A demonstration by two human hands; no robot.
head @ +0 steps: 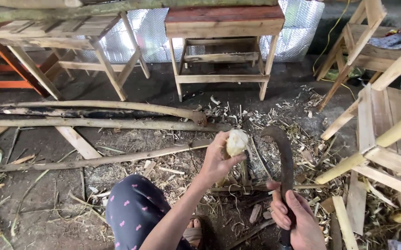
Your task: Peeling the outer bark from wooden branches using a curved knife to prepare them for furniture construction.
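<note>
- Stalk (236, 141): a pale, peeled piece with a frayed white top, held upright in my left hand (219, 159) above the dirt floor (52, 194), about mid-view.
- My left hand is wrapped around the stalk's lower part, thumb on its right side; I see only the top end clear of the fingers.
- My right hand (295, 217) is clenched on the handle of a sickle (283, 159), near the bottom edge of the view.
- I see the sickle's dark curved blade rise from that fist and arch left at its tip, just beside the stalk; I cannot tell whether they touch.
- Wood shavings (256, 120) and chips litter the floor around and beyond both hands.
- Long poles (94, 122) lie across the floor toward its left edge.
- A wooden stool (223, 41) stands at the far side, with more wooden frames left and right.
- My knee in dark patterned cloth (135, 208) sits at the bottom, left of the arm.
</note>
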